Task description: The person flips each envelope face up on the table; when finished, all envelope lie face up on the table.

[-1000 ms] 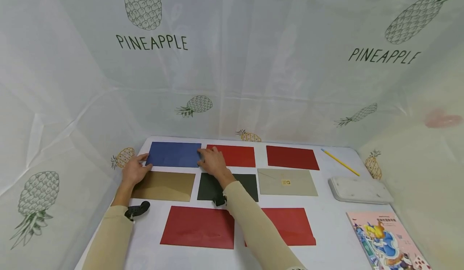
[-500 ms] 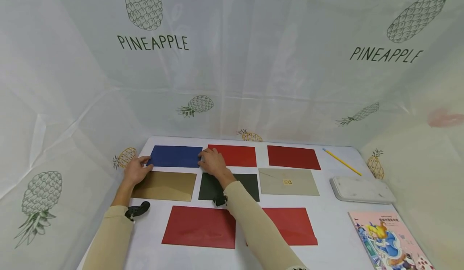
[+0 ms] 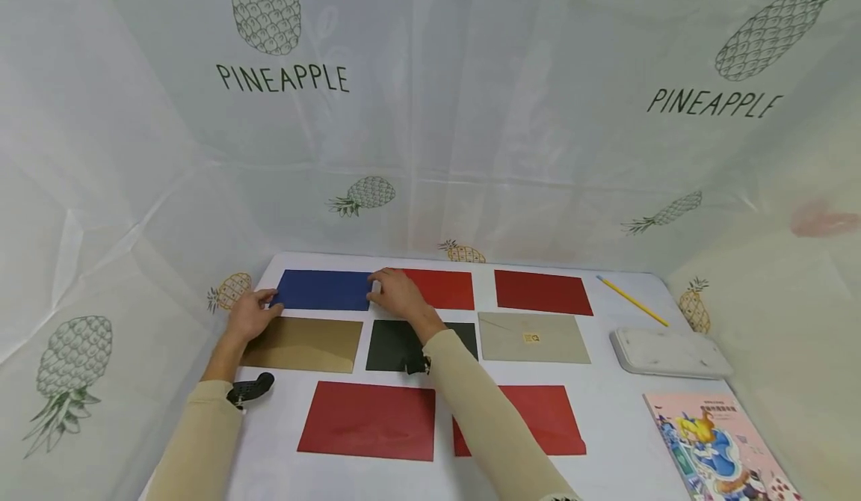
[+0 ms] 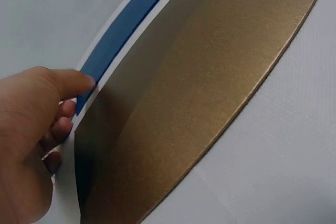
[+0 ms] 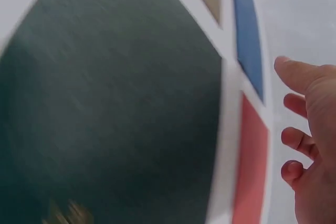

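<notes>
A flat blue envelope-like paper rectangle (image 3: 323,290) lies at the back left of the table. My left hand (image 3: 250,314) is at its left edge; in the left wrist view the thumb (image 4: 79,82) reaches the blue corner, the other fingers loosely bent below. Off its right end is my right hand (image 3: 401,295), fingers spread and overlapping the red rectangle (image 3: 445,289). The right wrist view shows those fingertips (image 5: 282,66) apart from the blue paper, nothing between them. Nearest to the left wrist lies a gold rectangle (image 3: 309,344); a dark green one (image 3: 386,348) is partly hidden under the right forearm.
More flat rectangles lie in rows: dark red (image 3: 543,292), grey with a gold sticker (image 3: 565,336), and two red ones in front, including the left one (image 3: 366,420). At right are a yellow pencil (image 3: 632,300), a white case (image 3: 669,353) and a pink picture book (image 3: 720,445).
The blue rectangle now looks darker and flatter, its far edge slightly lower in view. My right hand has shifted a little to the right, off its edge. The left hand stays at the left edge.
</notes>
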`<state>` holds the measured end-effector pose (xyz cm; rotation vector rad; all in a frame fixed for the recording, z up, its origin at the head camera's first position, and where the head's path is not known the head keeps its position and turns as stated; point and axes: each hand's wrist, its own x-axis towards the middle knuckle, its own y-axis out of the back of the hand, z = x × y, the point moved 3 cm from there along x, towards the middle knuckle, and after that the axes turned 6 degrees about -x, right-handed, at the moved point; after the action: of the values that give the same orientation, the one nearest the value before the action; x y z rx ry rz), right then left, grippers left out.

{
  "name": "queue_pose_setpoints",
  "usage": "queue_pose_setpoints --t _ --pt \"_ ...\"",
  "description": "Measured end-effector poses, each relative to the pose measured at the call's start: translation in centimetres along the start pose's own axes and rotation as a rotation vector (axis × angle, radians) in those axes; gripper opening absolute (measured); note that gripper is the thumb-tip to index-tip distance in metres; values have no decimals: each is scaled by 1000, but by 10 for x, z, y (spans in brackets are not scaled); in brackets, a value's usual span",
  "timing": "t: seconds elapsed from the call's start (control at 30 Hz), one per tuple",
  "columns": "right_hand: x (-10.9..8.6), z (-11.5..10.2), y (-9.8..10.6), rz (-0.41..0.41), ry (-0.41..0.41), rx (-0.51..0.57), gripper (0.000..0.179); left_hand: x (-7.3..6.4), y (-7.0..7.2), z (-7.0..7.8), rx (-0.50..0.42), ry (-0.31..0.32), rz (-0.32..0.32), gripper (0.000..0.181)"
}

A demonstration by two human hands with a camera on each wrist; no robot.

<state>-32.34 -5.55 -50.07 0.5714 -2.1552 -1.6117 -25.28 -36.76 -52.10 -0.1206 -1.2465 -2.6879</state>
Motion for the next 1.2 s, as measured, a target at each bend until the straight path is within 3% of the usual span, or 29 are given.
queue_pose_setpoints --t 0.17,0.37,0.53,0.7,0.83,0.97,1.2 --pt "0 21 30 23 13 -23 44 8 -1 14 0 -28 -16 48" --pt "-19 48 83 62 31 -46 47 20 -14 58 -47 -149 -17 43" --pt "-56 78 125 139 89 -69 47 25 -35 107 -76 -276 -70 39" --pt "-113 125 152 187 76 -98 47 24 -61 167 -59 -400 -156 37" --pt "-163 164 157 184 -28 -103 46 19 -89 207 -58 -495 -225 37" --pt "-212 197 149 174 -110 -75 47 6 -121 237 -62 -536 -297 38" --pt "-273 240 119 150 -219 -68 44 -10 -173 265 -12 -548 -418 44"
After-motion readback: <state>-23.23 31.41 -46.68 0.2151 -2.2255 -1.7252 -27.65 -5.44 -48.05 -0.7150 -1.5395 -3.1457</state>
